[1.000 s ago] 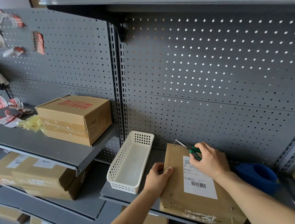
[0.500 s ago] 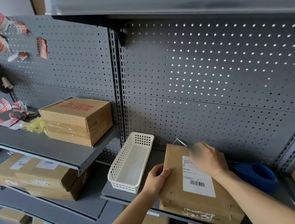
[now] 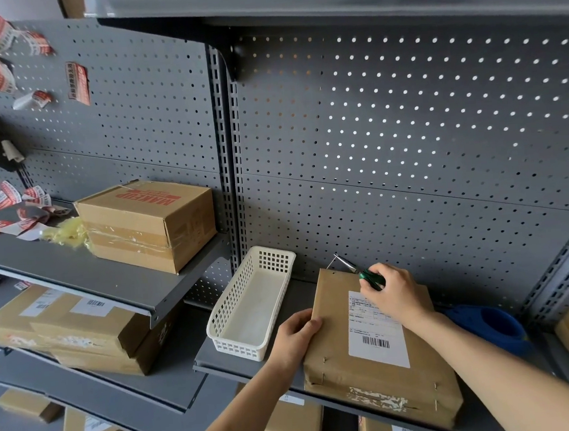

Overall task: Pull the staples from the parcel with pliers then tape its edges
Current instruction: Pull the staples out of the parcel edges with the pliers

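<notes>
A flat brown paper parcel (image 3: 334, 328) with a white barcode label lies on the grey shelf (image 3: 213, 359). Small staples dot its front and left edges. My left hand (image 3: 295, 338) grips the parcel's left edge. My right hand (image 3: 394, 291) holds green-handled pliers (image 3: 356, 271) over the parcel's far left corner. The metal jaws point up and left and pinch a thin bent staple lifted just above that corner. A blue tape dispenser (image 3: 492, 329) sits to the right of the parcel, partly behind my right forearm.
A white plastic basket (image 3: 250, 307) stands just left of the parcel. A taped cardboard box (image 3: 149, 223) sits on the higher left shelf, with scraps of red-and-white tape (image 3: 4, 209) beyond it. More parcels lie on lower shelves. Perforated grey back panels rise behind.
My right hand has lifted the pliers slightly up and away from the parcel's far corner, with a staple now showing at the jaws. My left hand stays on the left edge.
</notes>
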